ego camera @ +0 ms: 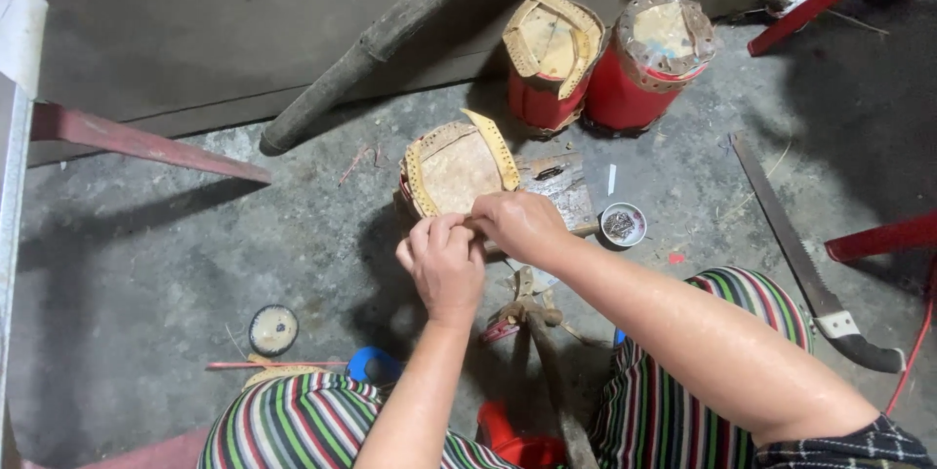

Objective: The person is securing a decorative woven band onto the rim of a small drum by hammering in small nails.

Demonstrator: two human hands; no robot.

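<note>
Head view: drum (457,171) under fingers (441,232).

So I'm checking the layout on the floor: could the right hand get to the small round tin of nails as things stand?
Probably yes. The tin of nails lies open on the floor just beside the right hand, with nothing between them, though that hand is busy at the small drum.

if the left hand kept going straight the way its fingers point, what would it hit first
Most likely the small drum being worked on: the left hand points up the picture, fingers already at its near rim beside the right hand. Depth is hard to judge.
</note>
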